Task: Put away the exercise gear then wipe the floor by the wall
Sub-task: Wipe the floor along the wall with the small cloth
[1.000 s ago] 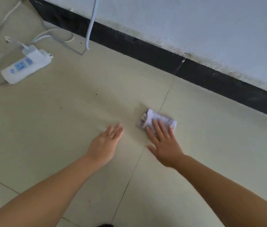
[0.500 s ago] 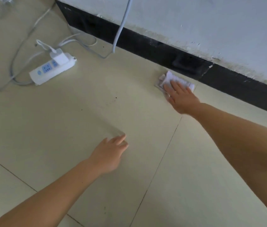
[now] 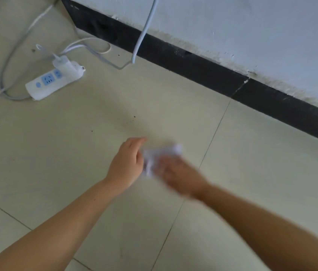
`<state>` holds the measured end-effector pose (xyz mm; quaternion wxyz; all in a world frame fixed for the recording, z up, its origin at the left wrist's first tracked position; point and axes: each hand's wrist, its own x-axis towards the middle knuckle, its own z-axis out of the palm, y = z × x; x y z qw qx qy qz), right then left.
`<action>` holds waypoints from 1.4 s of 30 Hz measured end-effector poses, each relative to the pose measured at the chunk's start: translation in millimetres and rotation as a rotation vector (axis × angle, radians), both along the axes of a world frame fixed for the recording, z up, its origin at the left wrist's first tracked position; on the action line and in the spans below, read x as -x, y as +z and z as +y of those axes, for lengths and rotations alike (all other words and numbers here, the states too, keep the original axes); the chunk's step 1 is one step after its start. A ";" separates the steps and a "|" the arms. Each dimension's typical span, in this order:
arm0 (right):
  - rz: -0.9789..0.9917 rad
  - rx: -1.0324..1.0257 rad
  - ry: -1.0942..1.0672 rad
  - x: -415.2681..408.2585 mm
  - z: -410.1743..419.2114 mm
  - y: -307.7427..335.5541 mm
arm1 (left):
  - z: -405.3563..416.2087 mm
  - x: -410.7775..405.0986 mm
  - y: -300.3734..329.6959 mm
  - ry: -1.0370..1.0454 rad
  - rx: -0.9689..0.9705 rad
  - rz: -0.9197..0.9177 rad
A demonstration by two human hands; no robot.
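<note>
— What's nearest to you?

— Two bare forearms reaching out over the pale tiled floor [image 3: 76, 153]. The left hand [image 3: 127, 165] is sharp enough to read: its fingers lie fairly straight and together, thumb side up, and its grip has hold of nothing that I can make out. It sits just beside the cloth, maybe touching its left edge.

— And the other one?

— The right hand [image 3: 179, 173] is smeared with blur. It lies on the white cloth [image 3: 162, 155], on the near right part of it, but whether the fingers press flat or curl round the cloth I cannot tell.

— Where is the cloth on the floor?

— Out in the middle of a tile, just left of a grout line [image 3: 211, 137] that runs toward the wall. It is well apart from the skirting. A few dark specks [image 3: 134, 116] dot the tile beyond it.

— Further off?

— Toward the far left, a white power strip [image 3: 52, 83] with blue sockets lies flat, a white plug adapter [image 3: 64, 64] seated in it. Grey and white cables [image 3: 7, 61] loop round it across the floor. Another pale cable [image 3: 144, 30] hangs down the wall and meets the floor by the skirting.

— And the wall itself?

— A black skirting board [image 3: 203, 71] runs along the floor's far edge, with the white wall [image 3: 252, 26] above it, scuffed where the two meet.
</note>
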<state>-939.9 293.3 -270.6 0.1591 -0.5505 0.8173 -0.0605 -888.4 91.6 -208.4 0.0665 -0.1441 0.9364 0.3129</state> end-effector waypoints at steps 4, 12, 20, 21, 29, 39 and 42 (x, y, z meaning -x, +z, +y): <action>-0.055 -0.288 -0.716 131.0 29.3 24.6 | 2.3 -7.4 -3.7 -0.024 0.002 -0.044; -0.057 -0.063 -0.300 -135.9 50.8 12.2 | 60.7 33.5 -14.3 -0.364 0.174 -0.091; 0.015 -0.059 -1.011 -73.2 118.3 -2.7 | 77.3 34.3 -26.5 -0.580 0.459 -0.382; 0.000 -0.065 -1.236 -57.8 144.0 -1.0 | 78.4 35.6 -24.5 -0.584 0.471 -0.402; -0.171 -0.166 -1.967 -64.3 249.6 10.9 | 75.7 39.3 -23.6 -0.711 0.604 -0.435; -0.001 -0.085 -0.665 -73.9 89.3 9.5 | 76.8 47.6 -22.7 -0.744 0.639 -0.511; 0.047 -0.166 -1.022 -73.3 196.2 -5.6 | 92.1 50.2 -15.7 -0.714 0.660 -0.517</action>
